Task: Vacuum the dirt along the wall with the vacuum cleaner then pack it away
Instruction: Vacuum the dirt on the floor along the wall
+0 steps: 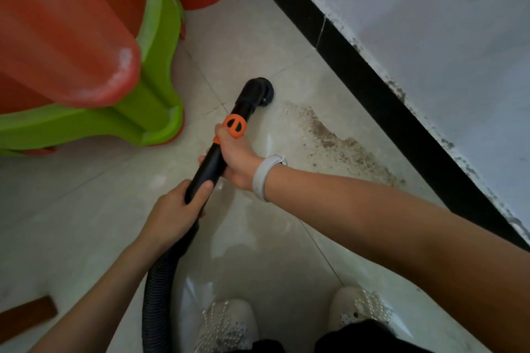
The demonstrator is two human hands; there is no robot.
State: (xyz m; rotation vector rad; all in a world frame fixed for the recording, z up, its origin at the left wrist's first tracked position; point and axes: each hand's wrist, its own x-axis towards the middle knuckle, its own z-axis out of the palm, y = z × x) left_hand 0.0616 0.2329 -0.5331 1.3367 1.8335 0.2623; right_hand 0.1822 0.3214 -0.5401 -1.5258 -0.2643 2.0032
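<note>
A black vacuum wand (213, 156) with an orange collar (235, 125) slants up to a round black brush nozzle (262, 90) resting on the pale floor tiles. My right hand (238, 156) grips the wand just below the orange collar; a white band is on that wrist. My left hand (175, 210) holds the wand's lower end where the ribbed black hose (156, 292) begins. A streak of brown dirt (341, 146) lies on the tiles along the black skirting (372, 86), to the right of the nozzle and just apart from it.
Stacked red and green plastic stools (149, 80) stand at the left, close to the nozzle. The white wall (444, 23) rises above the skirting at right. My two white shoes (229, 327) are at the bottom. A brown wooden piece (27, 317) lies at bottom left.
</note>
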